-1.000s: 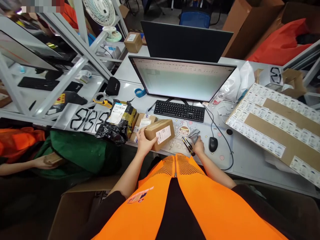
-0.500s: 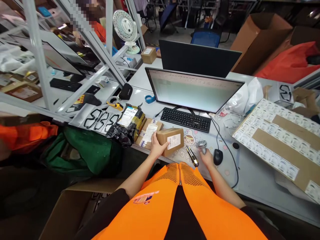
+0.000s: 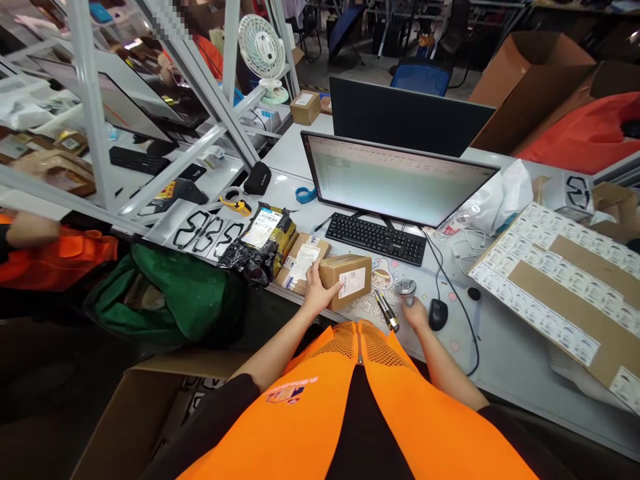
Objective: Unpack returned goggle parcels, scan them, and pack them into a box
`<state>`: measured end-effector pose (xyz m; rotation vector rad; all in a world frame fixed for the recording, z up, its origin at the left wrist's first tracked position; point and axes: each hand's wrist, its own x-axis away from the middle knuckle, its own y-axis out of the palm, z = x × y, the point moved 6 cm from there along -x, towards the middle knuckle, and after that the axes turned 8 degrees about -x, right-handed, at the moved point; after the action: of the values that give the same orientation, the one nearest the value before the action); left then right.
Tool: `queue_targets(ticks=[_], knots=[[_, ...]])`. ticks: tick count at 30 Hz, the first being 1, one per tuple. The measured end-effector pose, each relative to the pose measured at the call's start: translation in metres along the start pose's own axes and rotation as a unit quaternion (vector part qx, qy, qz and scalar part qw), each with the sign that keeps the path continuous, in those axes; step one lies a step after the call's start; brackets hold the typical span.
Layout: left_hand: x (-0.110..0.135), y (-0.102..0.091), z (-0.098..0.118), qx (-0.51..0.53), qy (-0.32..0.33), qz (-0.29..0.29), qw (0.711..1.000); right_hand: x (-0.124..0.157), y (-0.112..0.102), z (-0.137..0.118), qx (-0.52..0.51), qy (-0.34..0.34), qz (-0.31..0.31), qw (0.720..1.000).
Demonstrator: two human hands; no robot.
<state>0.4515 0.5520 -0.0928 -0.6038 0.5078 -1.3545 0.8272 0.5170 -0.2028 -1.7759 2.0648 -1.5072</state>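
My left hand [image 3: 319, 291] grips the left side of a small brown cardboard box [image 3: 333, 270], whose white label faces me and to the right. In my right hand [image 3: 415, 315] is a grey barcode scanner [image 3: 406, 289], held by its handle with the head pointing away from me. Between the hands a yellow and black box cutter [image 3: 387, 311] lies on the desk mat. Left of the box rests a flat labelled parcel [image 3: 300, 261]. Beyond that is a package in black wrapping and yellow tape [image 3: 270, 237].
Behind the hands stand a keyboard [image 3: 375, 239] and a lit monitor [image 3: 400, 180]. A mouse [image 3: 438, 314] with its cable is right of the scanner. A large cardboard sheet covered in labels [image 3: 565, 300] occupies the right side. An open carton [image 3: 115, 413] is low at left.
The view has shifted slightly, moving the scene a little to the right. Both hands keep their hold on the box and the scanner, with hardly any movement.
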Motion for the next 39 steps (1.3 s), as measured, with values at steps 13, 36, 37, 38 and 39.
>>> queue_targets(ticks=[13, 36, 37, 38, 39], knots=[[-0.003, 0.003, 0.003, -0.010, 0.030, -0.006, 0.999, 0.091, -0.054, -0.095, -0.123, -0.263, -0.211, 0.933], [0.006, -0.002, 0.011, -0.015, 0.036, -0.011, 0.999, 0.016, -0.007, -0.044, 0.060, -0.147, 0.008, 0.987], [0.008, -0.003, 0.013, -0.018, 0.041, -0.014, 0.999, 0.012, -0.002, -0.039, 0.065, -0.131, 0.026, 0.989], [0.011, -0.004, 0.014, -0.022, 0.046, -0.016, 0.999, 0.008, 0.002, -0.033, 0.070, -0.111, 0.043, 0.990], [0.014, -0.005, 0.015, -0.026, 0.050, -0.018, 0.998, 0.006, 0.006, -0.027, 0.072, -0.090, 0.055, 0.992]])
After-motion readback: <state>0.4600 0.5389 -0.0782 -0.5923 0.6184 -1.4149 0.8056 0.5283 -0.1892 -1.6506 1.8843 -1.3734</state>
